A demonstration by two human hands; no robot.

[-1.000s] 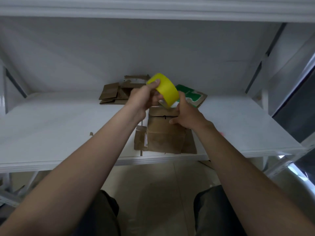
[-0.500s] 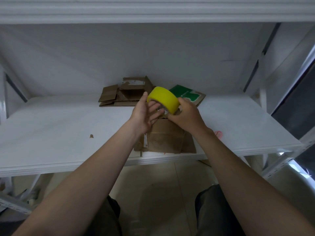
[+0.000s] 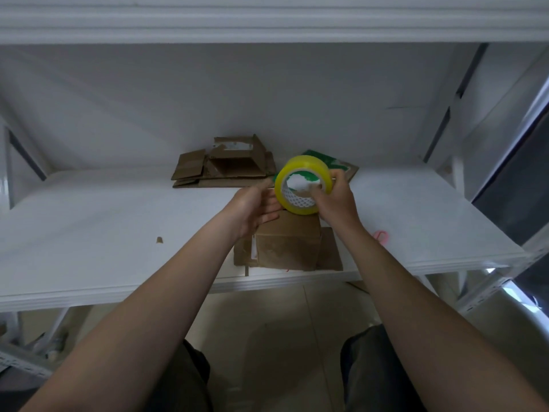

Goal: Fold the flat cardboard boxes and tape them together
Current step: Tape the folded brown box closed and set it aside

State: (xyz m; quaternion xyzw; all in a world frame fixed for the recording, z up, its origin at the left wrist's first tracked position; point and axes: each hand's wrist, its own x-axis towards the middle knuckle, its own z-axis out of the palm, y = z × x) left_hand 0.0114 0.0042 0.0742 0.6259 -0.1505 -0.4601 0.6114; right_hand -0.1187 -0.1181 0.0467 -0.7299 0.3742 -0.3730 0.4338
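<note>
Tape roll above cardboard box, tight in right grip; left grip seemingly slack.

white shelf, beige tiled floor

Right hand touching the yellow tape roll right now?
Touching. The head view shows the right hand gripping the yellow tape roll, with fingers curled into its core and thumb over its rim.

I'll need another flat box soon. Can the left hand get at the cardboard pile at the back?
Probably yes. The left hand holds nothing, fingers straight beside the tape roll that the right hand grips. The pile lies just beyond it, nothing between.
</note>
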